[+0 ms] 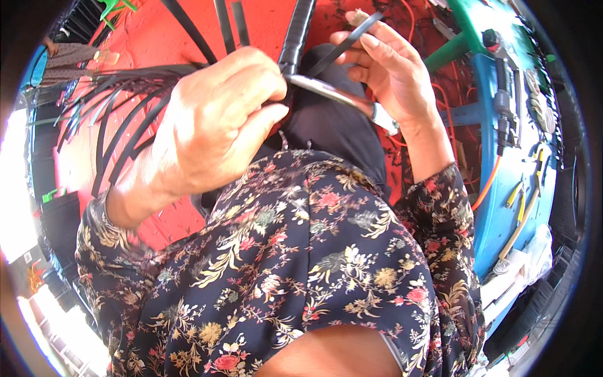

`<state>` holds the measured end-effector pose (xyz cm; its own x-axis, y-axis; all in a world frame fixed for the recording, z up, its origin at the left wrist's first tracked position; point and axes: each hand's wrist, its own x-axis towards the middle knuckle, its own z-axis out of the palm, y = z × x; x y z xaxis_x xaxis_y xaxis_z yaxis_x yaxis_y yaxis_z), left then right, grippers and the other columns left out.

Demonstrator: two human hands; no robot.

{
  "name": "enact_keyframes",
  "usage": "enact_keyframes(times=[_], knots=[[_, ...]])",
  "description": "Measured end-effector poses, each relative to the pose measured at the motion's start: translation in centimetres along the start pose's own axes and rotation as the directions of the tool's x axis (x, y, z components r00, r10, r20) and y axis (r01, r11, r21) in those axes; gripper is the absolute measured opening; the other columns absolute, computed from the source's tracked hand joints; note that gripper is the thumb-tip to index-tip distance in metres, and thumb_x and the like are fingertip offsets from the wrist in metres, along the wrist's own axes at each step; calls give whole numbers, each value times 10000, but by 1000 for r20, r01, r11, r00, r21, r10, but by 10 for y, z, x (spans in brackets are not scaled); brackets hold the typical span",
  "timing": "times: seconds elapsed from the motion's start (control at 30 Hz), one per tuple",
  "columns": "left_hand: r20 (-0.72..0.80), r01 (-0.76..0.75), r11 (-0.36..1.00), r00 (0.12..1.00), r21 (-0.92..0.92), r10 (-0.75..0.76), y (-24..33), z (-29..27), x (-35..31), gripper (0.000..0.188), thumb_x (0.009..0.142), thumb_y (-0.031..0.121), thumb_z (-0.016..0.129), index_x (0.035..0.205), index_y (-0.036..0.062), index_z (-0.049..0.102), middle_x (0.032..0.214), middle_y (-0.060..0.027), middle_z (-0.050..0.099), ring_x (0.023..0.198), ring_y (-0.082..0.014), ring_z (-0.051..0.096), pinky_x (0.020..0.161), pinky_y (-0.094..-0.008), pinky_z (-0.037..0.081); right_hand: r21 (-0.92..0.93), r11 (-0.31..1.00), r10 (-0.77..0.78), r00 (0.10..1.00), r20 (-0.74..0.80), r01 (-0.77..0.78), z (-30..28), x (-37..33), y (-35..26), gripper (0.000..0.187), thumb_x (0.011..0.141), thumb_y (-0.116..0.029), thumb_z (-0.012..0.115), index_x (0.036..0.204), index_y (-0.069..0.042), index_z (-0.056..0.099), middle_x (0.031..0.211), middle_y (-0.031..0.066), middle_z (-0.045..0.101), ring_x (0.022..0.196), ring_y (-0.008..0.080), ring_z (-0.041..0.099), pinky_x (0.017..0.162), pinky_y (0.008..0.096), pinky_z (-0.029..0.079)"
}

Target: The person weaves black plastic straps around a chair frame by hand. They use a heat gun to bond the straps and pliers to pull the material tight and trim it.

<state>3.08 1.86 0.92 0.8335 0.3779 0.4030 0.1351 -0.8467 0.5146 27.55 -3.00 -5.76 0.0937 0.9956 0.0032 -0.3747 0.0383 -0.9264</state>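
My left hand [220, 119] is closed, thumb pressed against the bent fingers, beside the lower end of a black-wrapped pole [296, 38]. What sits in that pinch is hidden by the hand. Between the thumb and fingers of my right hand [399, 72] is a flat black strip [342, 50], which slants down toward the pole; its tip sticks up past the fingers. A shiny metal bar [330, 93] runs from the pole's lower end toward my right wrist, with a whitish piece [384, 119] at its far end. More black strips [188, 28] show above my left hand.
A bundle of loose black strips [135, 103] fans out at the left over the red floor [157, 38]. At the right stands a blue table [487, 207] with a black power tool [502, 100], an orange cord [492, 179] and yellow-handled tools [520, 201]. Another person's arm [51, 47] shows at far left.
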Motion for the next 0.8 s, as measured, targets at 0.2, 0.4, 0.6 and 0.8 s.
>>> enact_keyframes(times=[0.2,0.4,0.6,0.8], knots=[[-47,164,970,983,-182,-175,8,-3,3,118,857,-38,613,974,-21,605,881,-59,595,680,-77,531,597,-204,422,33,978,-198,967,-159,206,12,21,-40,120,947,-124,588,1041,-64,633,830,50,652,600,87,554,496,198,417],[-241,114,981,959,-155,-150,1,-3,38,146,884,38,641,1021,-14,634,772,22,570,602,-15,470,530,-193,374,-295,827,-498,867,13,479,36,21,-94,69,927,-87,595,980,-45,613,756,15,609,558,52,529,471,166,387],[-332,218,943,896,-249,-295,15,-20,62,231,824,152,727,749,1,569,610,-69,536,544,-134,467,518,-296,395,-492,501,-594,696,404,712,83,45,-113,117,911,-109,596,976,-12,591,687,-6,581,545,53,527,475,187,404],[-336,349,923,860,-163,-384,-23,-19,62,261,874,297,624,908,41,665,644,22,557,546,-47,460,489,-219,353,-650,206,-706,571,419,732,102,37,-101,210,885,-170,638,1002,0,597,782,95,668,585,190,618,544,301,499]])
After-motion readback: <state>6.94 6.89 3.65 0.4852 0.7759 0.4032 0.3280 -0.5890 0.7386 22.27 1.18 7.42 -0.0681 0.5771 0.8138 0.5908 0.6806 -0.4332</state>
